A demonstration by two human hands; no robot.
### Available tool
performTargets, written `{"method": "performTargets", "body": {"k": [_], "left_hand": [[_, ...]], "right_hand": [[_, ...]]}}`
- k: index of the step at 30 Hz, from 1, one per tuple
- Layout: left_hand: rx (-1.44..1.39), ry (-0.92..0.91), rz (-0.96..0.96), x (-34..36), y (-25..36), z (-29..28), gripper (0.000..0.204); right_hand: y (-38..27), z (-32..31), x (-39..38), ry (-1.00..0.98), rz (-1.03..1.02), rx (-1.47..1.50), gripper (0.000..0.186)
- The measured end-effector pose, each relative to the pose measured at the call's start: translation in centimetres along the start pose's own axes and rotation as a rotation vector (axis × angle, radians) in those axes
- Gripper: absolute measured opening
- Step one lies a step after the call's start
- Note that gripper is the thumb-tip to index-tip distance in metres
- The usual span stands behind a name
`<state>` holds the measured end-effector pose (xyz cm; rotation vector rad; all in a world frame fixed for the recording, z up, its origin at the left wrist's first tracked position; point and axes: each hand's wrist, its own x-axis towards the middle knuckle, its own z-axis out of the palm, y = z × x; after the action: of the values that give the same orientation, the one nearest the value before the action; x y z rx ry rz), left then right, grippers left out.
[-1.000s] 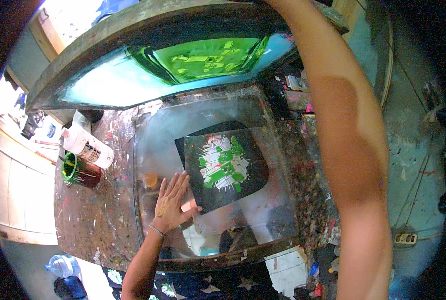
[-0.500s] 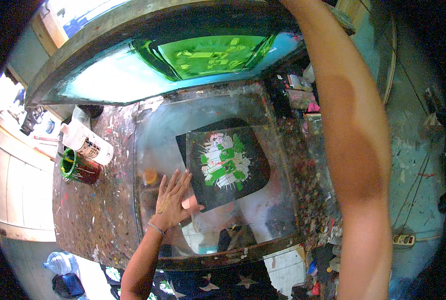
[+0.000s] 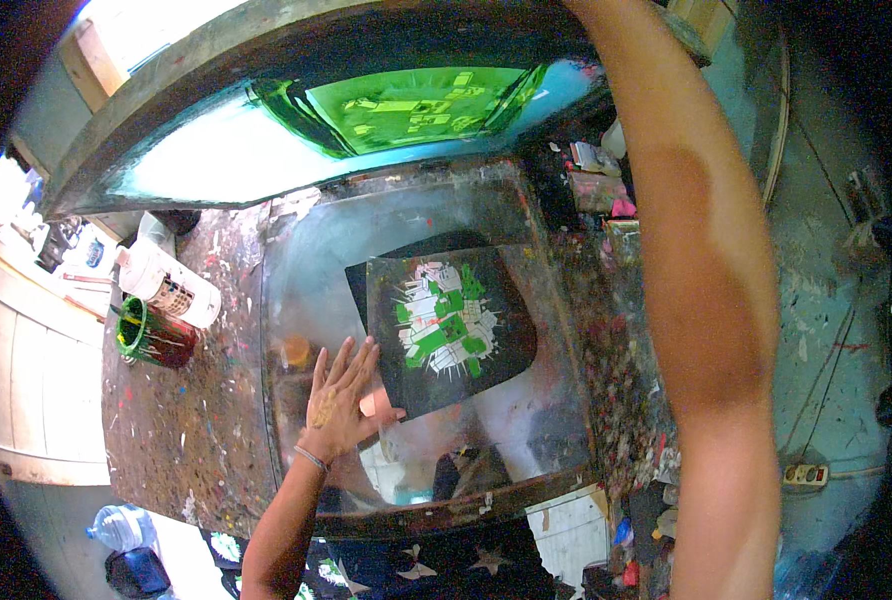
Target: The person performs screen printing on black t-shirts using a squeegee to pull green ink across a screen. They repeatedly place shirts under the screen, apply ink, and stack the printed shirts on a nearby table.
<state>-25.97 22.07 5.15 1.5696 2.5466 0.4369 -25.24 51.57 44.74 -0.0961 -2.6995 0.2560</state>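
My left hand [image 3: 341, 400] lies spread on a glossy clear sheet [image 3: 311, 240], touching the lower left corner of a black piece [image 3: 501, 365] with rounded corners. The piece bears a white and green blocky print [image 3: 446, 320]; a clear square layer appears to overlap it. My right forearm [image 3: 716, 350] stretches up along the right to the top edge; its hand is out of view, near the wooden frame [image 3: 116, 120] of a raised screen. On the screen's underside is a bright green patch [image 3: 416, 105] with a lighter blocky design.
A paint-smeared green container [image 3: 156, 330] and a white bottle [image 3: 171, 285] sit on the stained bench [image 3: 186, 430] at left. Packets and clutter [image 3: 596, 185] lie right of the screen. A water jug [image 3: 124, 525] is below left; a power strip [image 3: 806, 475] is at lower right.
The top of my right arm has shifted slightly right since a second ago. My left hand stays spread in nearly the same place on the sheet.
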Motion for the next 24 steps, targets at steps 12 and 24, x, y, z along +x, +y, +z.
{"method": "performTargets", "body": {"k": [12,24], "left_hand": [[-0.010,0.033,-0.025,0.1,0.0,0.1,0.109],[0.020,0.031,-0.006,0.1,-0.3,0.2,0.110]], "right_hand": [[1.6,0.8,1.5,0.026,-0.142,-0.043,0.080],[-3.0,-3.4,0.9,-0.313,0.262,0.178,0.080]]}}
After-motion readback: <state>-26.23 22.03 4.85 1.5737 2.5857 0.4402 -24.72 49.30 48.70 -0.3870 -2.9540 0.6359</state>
